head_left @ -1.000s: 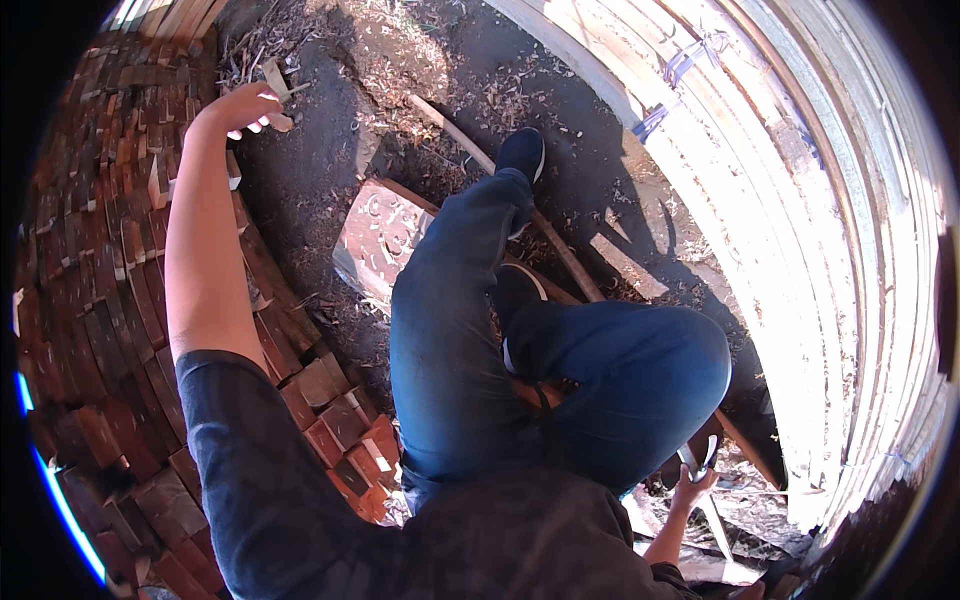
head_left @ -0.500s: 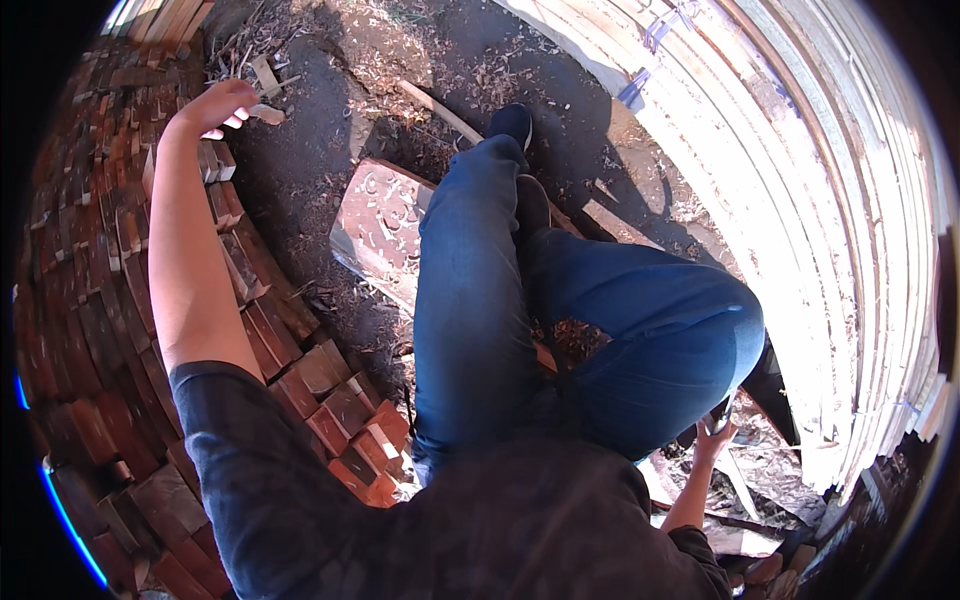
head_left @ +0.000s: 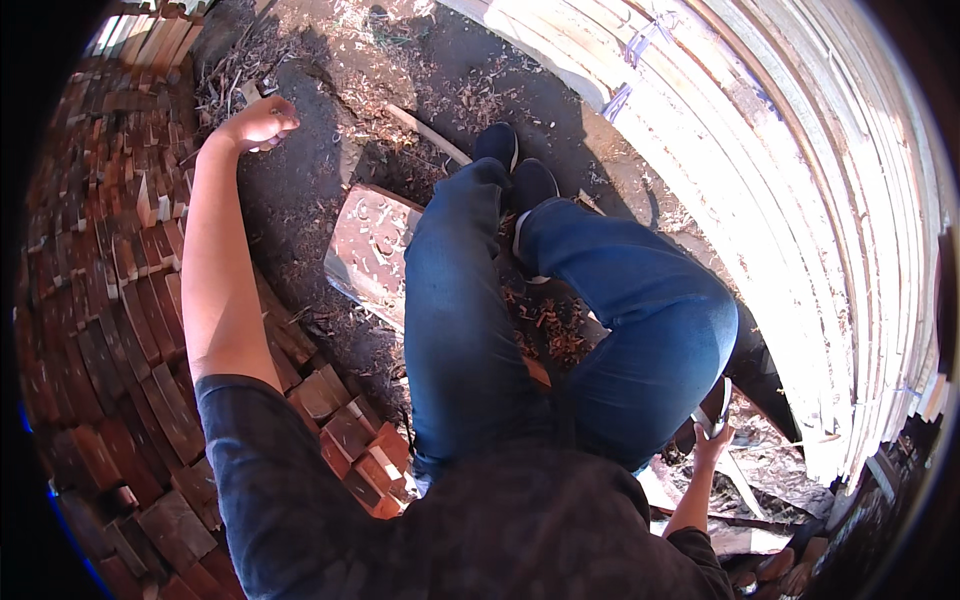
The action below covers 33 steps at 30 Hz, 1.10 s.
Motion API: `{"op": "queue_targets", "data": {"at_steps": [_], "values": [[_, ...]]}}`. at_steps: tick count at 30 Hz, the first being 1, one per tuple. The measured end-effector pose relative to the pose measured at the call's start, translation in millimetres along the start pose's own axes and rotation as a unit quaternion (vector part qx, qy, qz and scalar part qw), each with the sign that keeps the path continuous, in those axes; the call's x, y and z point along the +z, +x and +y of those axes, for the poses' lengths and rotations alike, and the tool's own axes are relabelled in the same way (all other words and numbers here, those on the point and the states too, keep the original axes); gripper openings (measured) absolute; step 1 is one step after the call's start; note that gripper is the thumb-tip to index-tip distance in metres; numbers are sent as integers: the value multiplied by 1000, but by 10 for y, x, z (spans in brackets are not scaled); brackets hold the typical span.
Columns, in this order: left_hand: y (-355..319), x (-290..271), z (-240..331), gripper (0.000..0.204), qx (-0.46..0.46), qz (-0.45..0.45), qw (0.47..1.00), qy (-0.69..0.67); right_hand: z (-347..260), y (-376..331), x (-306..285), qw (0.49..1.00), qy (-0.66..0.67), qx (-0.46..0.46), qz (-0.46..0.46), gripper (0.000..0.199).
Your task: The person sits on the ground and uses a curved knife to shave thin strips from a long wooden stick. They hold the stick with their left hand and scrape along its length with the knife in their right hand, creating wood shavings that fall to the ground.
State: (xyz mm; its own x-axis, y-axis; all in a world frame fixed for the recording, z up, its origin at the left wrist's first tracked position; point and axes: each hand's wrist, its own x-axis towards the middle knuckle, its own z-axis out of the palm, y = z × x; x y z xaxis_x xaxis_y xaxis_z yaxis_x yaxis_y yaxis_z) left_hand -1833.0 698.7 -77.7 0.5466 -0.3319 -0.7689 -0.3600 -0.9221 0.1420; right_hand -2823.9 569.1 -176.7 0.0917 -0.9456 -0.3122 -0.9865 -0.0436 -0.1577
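Your left hand (head_left: 255,123) is stretched out to the far left with its fingers curled over twigs and chips on the dirt; you cannot tell whether it grips anything. Your right hand (head_left: 710,438), well apart at the near right, is clamped on a slim pale piece (head_left: 722,398) just beside your knee. Its long axis runs near to far, with the free end pointing far. With you leaning left, that end could catch your thigh, or your elbow could topple the stacked reddish blocks (head_left: 120,250).
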Motion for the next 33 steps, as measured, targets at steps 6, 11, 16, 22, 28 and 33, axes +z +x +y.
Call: {"op": "queue_targets", "data": {"at_steps": [6,11,16,22,28,33], "values": [[385,-52,10,41,5,1,1000,-1,-89,-10,-7,999,-14,36,-14,58],[634,-2,323,45,15,-39,999,19,-180,-29,-70,998,-27,51,-33,56],[1020,-39,313,47,34,-29,996,74,-223,3,-32,997,-69,32,-33,52],[767,-69,578,51,8,-24,993,113,-106,-31,23,999,-46,18,-4,53],[658,52,342,44,-14,-48,997,52,-160,49,6,998,-60,19,-13,54],[927,22,84,43,8,-56,998,33,-58,39,-1,999,-50,-4,0,55]]}}
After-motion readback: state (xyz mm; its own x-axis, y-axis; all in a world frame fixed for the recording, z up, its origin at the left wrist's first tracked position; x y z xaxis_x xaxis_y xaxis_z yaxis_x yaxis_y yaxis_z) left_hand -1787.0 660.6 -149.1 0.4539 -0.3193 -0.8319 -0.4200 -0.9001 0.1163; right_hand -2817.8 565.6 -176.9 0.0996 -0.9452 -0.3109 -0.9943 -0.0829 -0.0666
